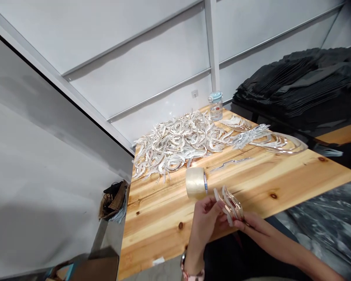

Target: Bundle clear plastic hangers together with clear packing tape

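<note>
Both hands meet at the near edge of a wooden table [163, 218]. My left hand [206, 222] and my right hand [251, 224] are closed together on a small stack of curved white strips [229, 205], fingers pinching its two sides. A roll of clear tape [195, 182] stands on edge just beyond the hands. Farther back lies a big heap of the same curved white strips [178, 144], with neater bundles of curved strips [269, 140] to its right.
A clear water bottle with a blue lid [215, 105] stands at the table's far edge by the wall. Stacked black sheets [304, 82] fill the right side. A dark bag [114, 201] hangs left of the table.
</note>
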`<state>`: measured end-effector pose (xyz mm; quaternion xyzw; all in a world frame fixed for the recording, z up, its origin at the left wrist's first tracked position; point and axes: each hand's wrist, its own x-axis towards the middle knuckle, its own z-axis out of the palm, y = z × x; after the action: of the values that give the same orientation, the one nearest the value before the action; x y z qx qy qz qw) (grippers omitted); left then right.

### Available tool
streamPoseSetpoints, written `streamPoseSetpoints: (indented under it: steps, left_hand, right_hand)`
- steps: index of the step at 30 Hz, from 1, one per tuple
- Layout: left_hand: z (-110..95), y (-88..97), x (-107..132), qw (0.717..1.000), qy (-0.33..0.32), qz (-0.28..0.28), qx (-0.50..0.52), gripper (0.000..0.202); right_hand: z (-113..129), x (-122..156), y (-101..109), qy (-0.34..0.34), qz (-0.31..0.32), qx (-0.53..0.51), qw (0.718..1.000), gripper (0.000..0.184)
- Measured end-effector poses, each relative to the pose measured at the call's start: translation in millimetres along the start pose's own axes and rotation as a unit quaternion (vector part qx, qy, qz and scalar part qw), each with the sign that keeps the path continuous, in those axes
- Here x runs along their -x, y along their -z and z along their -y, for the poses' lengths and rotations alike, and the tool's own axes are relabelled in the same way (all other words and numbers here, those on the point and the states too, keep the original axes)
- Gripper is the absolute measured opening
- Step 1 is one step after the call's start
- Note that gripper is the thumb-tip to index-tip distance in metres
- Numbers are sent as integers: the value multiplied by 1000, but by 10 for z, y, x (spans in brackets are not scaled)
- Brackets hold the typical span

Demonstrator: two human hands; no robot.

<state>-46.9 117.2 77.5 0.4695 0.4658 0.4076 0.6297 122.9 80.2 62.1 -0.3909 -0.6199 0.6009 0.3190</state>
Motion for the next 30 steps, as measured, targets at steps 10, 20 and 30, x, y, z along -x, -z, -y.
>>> streamPoseSetpoints:
  steps: [10,20,30]
  left_hand:
    - [34,-142,-19,994,31,1,106,31]
    - [81,-160,-16,992,22,-38,114,25]
    - [236,-296,14,986,7,-115,123,30]
  right_hand:
    - [-44,3,166,-35,28,39,998,46]
    - [-9,3,127,-14,-48,55,997,45]
    - [-124,21,217,-8,18,-35,999,38]
